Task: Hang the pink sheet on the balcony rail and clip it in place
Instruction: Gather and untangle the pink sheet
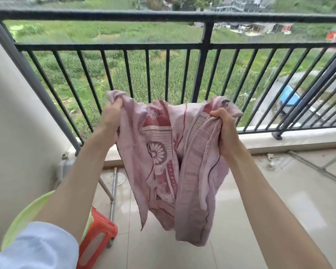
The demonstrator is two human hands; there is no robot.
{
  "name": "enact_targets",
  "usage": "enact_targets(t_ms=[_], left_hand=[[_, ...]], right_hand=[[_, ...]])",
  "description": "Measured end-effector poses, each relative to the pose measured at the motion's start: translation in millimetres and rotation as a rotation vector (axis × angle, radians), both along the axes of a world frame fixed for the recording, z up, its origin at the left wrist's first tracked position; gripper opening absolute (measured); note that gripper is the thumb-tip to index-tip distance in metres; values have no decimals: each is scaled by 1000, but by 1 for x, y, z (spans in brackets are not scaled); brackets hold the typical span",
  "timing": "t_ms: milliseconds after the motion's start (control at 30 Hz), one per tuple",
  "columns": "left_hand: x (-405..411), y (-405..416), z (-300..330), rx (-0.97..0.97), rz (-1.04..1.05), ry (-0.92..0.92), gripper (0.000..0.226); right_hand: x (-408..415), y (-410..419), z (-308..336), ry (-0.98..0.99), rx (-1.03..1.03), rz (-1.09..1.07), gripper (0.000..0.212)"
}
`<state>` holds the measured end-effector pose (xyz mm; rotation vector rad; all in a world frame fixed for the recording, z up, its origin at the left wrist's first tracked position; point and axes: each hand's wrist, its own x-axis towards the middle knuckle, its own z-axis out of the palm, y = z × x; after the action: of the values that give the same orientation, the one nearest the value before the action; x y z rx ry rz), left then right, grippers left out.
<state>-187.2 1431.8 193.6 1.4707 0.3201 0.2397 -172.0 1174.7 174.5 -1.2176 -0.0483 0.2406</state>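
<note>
The pink sheet [163, 152], patterned in darker red, hangs bunched in the air between my two hands, below the level of the rail. My left hand [113, 111] grips one upper corner of it. My right hand [224, 129] grips a gathered fold at the other side. The sheet's lower end dangles above the tiled floor. The black metal balcony rail [163, 15] runs across the top of the view, beyond the sheet, with a lower bar and vertical bars under it. No clip shows.
A green basin [25, 212] sits at the lower left on an orange plastic stool [99, 230]. A metal rack leg [113, 191] stands beside it. A white wall [12, 133] closes the left side. A low ledge [279, 138] runs under the rail.
</note>
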Motion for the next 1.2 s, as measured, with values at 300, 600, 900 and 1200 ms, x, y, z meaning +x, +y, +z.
enact_targets(t_ms=[300,600,900,1200], left_hand=[[-21,-36,-41,104,-378,249,68],[-48,-65,-63,445,-535,153,103],[-50,-24,-55,408,-366,102,53],[-71,9,-42,625,-314,240,56]], right_hand=[[-11,31,-53,248,-27,102,37],[-20,56,-54,231,-177,342,77],[-1,58,-67,315,-115,289,97],[27,35,-58,-82,-1049,224,89]])
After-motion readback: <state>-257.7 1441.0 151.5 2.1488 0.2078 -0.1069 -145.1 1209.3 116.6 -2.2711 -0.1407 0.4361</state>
